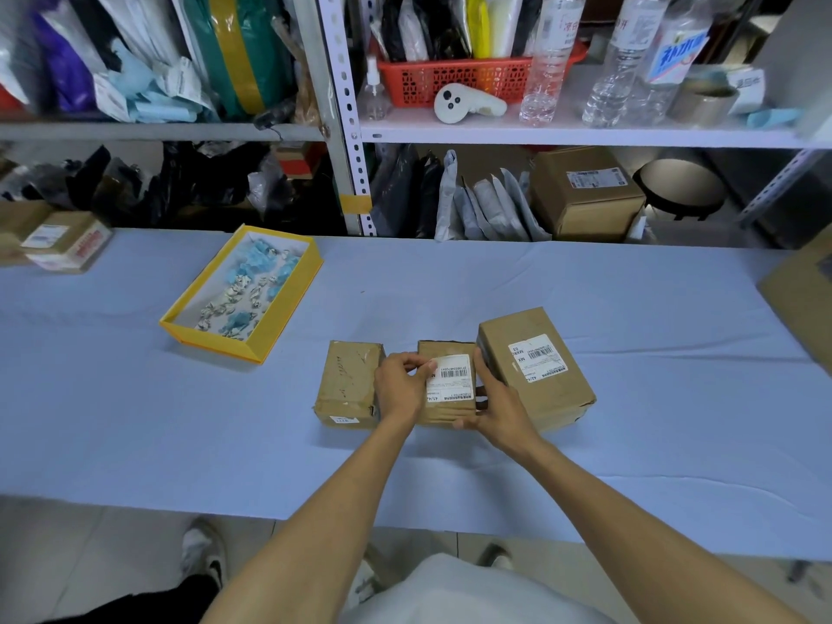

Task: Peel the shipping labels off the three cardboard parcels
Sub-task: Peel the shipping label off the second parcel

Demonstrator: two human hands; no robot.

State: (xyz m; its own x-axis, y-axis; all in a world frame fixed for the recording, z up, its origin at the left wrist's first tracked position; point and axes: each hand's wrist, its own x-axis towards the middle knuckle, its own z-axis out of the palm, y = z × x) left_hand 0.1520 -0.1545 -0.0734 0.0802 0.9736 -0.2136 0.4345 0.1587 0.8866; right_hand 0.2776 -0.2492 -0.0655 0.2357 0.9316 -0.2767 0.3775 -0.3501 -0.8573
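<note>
Three cardboard parcels stand side by side on the blue table. The left parcel [345,383] has a bare top and a small sticker on its front edge. A white shipping label [451,377] lies on top of the middle parcel [445,409]. My left hand [402,384] pinches that label's left edge between thumb and fingers. Against the middle parcel's right side and front corner, my right hand [497,400] holds it steady. The taller right parcel [538,369] carries a white label [535,356] on its top face.
A yellow tray [193,308] with several crumpled paper scraps lies at the left of the table [630,421]. A labelled box [63,243] sits at the far left, a large carton [806,290] at the right edge. Packed shelves [540,132] stand behind.
</note>
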